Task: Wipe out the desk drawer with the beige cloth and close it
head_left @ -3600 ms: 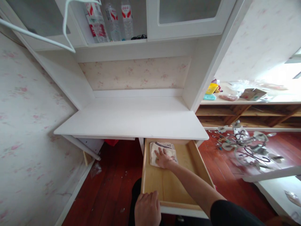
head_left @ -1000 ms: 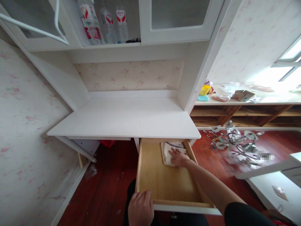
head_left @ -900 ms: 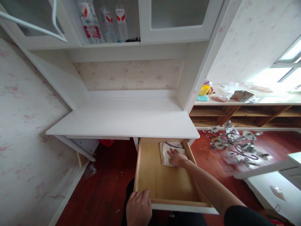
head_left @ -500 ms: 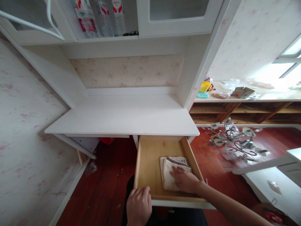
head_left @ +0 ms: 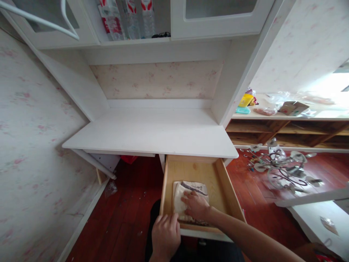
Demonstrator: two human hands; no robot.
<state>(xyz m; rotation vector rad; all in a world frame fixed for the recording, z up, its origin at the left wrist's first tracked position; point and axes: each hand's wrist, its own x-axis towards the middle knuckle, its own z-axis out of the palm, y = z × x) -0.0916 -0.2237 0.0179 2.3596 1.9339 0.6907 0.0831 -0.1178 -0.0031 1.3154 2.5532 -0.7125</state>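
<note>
Partly, R hand (head_left: 197,206) hides cloth (head_left: 179,203), fingers (head_left: 188,200) spread; L hand (head_left: 165,233): can't tell fingers' hold.

You are in a home, judging by flowered wallpaper (head_left: 29,145), wooden floorboards (head_left: 122,222) and a chandelier (head_left: 296,171) beyond the right corner of the desk (head_left: 152,131).

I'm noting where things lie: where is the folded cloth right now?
In the head view, the folded cloth lies in the open drawer, toward its front left, under the right hand and near the left hand.
</note>
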